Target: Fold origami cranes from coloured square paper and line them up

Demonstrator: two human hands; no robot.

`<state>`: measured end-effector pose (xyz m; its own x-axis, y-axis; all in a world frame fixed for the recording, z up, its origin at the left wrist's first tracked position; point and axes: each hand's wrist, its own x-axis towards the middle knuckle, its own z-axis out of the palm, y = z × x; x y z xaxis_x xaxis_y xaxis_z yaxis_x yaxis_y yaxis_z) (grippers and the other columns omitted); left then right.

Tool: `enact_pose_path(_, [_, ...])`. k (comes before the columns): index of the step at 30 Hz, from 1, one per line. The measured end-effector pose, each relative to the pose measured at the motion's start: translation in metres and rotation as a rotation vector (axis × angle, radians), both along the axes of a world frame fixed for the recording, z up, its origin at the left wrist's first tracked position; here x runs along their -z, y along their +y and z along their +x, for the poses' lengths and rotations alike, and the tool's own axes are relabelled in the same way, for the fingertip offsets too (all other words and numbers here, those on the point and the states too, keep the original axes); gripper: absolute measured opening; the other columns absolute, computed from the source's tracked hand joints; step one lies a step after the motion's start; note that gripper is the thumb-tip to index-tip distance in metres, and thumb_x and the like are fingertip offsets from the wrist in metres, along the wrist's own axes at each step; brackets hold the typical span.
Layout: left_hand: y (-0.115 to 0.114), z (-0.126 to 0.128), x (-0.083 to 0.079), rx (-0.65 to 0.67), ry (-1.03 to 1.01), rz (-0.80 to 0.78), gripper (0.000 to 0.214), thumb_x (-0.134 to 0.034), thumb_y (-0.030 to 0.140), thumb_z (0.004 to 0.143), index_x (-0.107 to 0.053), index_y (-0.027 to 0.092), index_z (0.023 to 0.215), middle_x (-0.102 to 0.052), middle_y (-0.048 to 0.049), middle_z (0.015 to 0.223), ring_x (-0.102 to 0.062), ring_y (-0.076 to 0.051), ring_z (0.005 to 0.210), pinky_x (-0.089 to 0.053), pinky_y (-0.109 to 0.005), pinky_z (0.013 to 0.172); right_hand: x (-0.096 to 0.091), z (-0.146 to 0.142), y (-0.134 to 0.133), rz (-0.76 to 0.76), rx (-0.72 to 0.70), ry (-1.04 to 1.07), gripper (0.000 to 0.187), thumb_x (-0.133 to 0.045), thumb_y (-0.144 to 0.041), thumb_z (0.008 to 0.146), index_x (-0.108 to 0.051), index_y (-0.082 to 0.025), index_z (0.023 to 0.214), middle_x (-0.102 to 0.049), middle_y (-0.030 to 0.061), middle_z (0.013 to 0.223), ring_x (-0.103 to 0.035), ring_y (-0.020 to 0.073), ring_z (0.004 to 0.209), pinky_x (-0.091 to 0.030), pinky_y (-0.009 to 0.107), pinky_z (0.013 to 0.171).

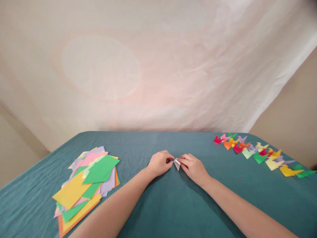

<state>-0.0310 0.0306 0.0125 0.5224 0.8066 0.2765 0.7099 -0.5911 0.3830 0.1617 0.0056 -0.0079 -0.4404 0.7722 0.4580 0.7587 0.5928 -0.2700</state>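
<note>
A small folded piece of pale, whitish paper [177, 164] sits between my hands over the middle of the cloth, one pointed end toward me. My right hand [194, 168] pinches its right side between thumb and fingers. At the paper's upper left corner, my left hand [160, 162] is closed with thumb and fingertips together. Its fingertips partly hide that corner. The paper's facets show creases, but its exact folded form is too small to make out.
A loose pile of coloured paper sheets [74, 188] lies on the left of the teal tablecloth [153, 211]. Rows of small folded paper birds [260, 157] in several colours stand along the right side. A pale cloth backdrop [158, 66] hangs behind the table.
</note>
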Motion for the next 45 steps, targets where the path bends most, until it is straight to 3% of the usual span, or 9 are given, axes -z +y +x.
enact_pose_path(15, [-0.007,0.007,-0.004,0.08,0.339,0.271,0.023,-0.044,0.029,0.088,-0.063,0.018,0.081,-0.059,-0.0041,0.079,-0.057,-0.017,0.075,-0.042,-0.025,0.064,-0.001,-0.001,-0.001,0.029,-0.009,-0.047,0.021,-0.05,-0.016,0.086,-0.065,-0.021,0.1,-0.063,0.0055,0.089,-0.055,0.0185,0.084,-0.046,0.03,0.077])
enact_pose_path(22, [-0.008,0.009,-0.007,0.065,0.343,0.25,0.021,-0.046,0.027,0.087,-0.063,0.017,0.078,-0.06,-0.0046,0.079,-0.057,-0.017,0.076,-0.042,-0.024,0.064,-0.002,-0.001,-0.002,0.064,-0.031,-0.056,0.022,-0.049,-0.016,0.087,-0.064,-0.021,0.102,-0.063,0.0059,0.089,-0.056,0.0185,0.084,-0.046,0.031,0.076])
enact_pose_path(28, [-0.005,0.004,-0.004,0.021,0.173,0.132,0.021,-0.046,0.023,0.085,-0.067,0.023,0.086,-0.063,-0.0013,0.086,-0.058,-0.014,0.08,-0.043,-0.022,0.069,-0.003,-0.001,-0.003,0.059,-0.034,-0.043,0.024,-0.048,-0.017,0.087,-0.064,-0.023,0.103,-0.062,0.0057,0.09,-0.056,0.0185,0.085,-0.047,0.031,0.076])
enact_pose_path(33, [0.002,-0.005,-0.007,0.072,0.077,0.022,0.021,-0.05,0.022,0.082,-0.068,0.026,0.091,-0.064,0.0008,0.089,-0.059,-0.013,0.081,-0.043,-0.02,0.07,-0.003,-0.001,-0.004,0.038,-0.041,-0.046,0.025,-0.046,-0.017,0.088,-0.063,-0.024,0.105,-0.062,0.0055,0.091,-0.055,0.0184,0.085,-0.046,0.031,0.077])
enact_pose_path(38, [0.003,-0.005,-0.004,0.125,0.077,0.083,0.019,-0.049,0.025,0.085,-0.067,0.025,0.092,-0.064,0.0003,0.09,-0.059,-0.013,0.083,-0.043,-0.02,0.073,-0.002,-0.001,-0.003,0.044,-0.042,-0.054,0.025,-0.047,-0.017,0.088,-0.063,-0.023,0.106,-0.062,0.0058,0.091,-0.055,0.0185,0.085,-0.046,0.032,0.078])
enact_pose_path(45, [0.0,0.0,-0.003,0.129,0.247,0.203,0.021,-0.044,0.028,0.089,-0.065,0.022,0.09,-0.062,-0.0021,0.086,-0.059,-0.014,0.082,-0.042,-0.021,0.068,0.0,0.0,-0.001,0.067,-0.052,-0.058,0.027,-0.047,-0.014,0.087,-0.063,-0.023,0.106,-0.062,0.0057,0.091,-0.055,0.0182,0.085,-0.047,0.031,0.078])
